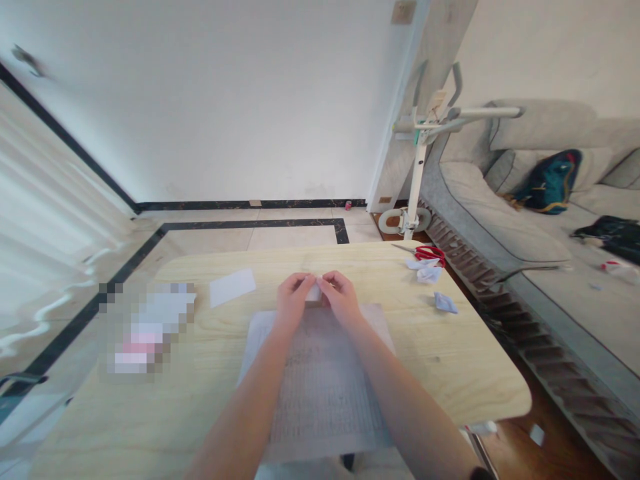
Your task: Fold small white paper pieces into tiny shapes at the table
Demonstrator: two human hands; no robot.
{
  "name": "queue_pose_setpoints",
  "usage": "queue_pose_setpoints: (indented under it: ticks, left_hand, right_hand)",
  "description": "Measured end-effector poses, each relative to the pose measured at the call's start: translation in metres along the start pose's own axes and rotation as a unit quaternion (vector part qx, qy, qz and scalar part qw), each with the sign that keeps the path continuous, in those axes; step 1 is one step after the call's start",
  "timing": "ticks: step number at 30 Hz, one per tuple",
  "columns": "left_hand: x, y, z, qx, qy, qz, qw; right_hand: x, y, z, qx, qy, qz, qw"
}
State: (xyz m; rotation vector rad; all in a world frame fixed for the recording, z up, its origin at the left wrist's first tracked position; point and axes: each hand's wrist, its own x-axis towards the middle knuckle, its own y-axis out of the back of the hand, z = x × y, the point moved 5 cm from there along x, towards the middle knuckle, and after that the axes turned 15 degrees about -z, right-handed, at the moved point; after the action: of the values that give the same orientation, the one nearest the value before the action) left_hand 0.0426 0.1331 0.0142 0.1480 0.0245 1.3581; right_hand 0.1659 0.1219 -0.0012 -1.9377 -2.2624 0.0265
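Between my two hands is a small piece of white paper (313,293), partly hidden by the fingers. My left hand (294,297) pinches it from the left, and my right hand (340,293) pinches it from the right, with the thumbs almost touching. Under my forearms lies a large printed sheet (325,380) that reaches the table's near edge. A blank white paper piece (233,287) rests flat to the left of my hands. Off to the right are a crumpled or folded white paper (425,270) and a smaller bluish folded paper (445,303).
Red-handled scissors (430,253) lie at the far right corner of the wooden table (420,367). A blurred-out item (155,327) sits on the left side. Beyond the table stand a white exercise machine (417,173) and a grey sofa (515,233) with a teal backpack (553,181).
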Motion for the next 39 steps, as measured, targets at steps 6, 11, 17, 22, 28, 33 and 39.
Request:
queue_pose_setpoints:
  ticks: [6, 11, 17, 22, 28, 33, 39]
  left_hand:
    - [0.001, -0.003, 0.001, -0.013, 0.0, -0.02, 1.0]
    - [0.0, -0.005, 0.002, 0.001, 0.001, -0.037, 0.999]
    - [0.001, -0.003, 0.0, 0.01, 0.015, -0.017, 1.0]
    - [0.001, -0.001, -0.002, -0.001, 0.016, -0.005, 1.0]
    - [0.0, -0.001, -0.001, 0.0, 0.025, -0.001, 1.0]
    - [-0.001, -0.005, 0.003, -0.024, 0.013, -0.033, 0.999]
    - [-0.003, -0.011, 0.0, -0.077, 0.025, -0.1, 0.992]
  right_hand:
    - [0.0, 0.002, 0.002, 0.0, 0.007, 0.004, 1.0]
    - [0.0, 0.006, 0.002, -0.032, 0.011, 0.016, 0.999]
    - [0.001, 0.005, 0.004, -0.057, 0.009, 0.012, 0.998]
    - [0.0, 0.0, 0.0, -0.061, 0.007, -0.007, 0.998]
    - [-0.003, -0.001, -0.005, -0.111, 0.016, -0.007, 0.994]
    - [-0.001, 0.003, -0.001, -0.073, 0.021, 0.009, 0.997]
    - [0.002, 0.009, 0.005, -0.012, 0.017, 0.029, 0.999]
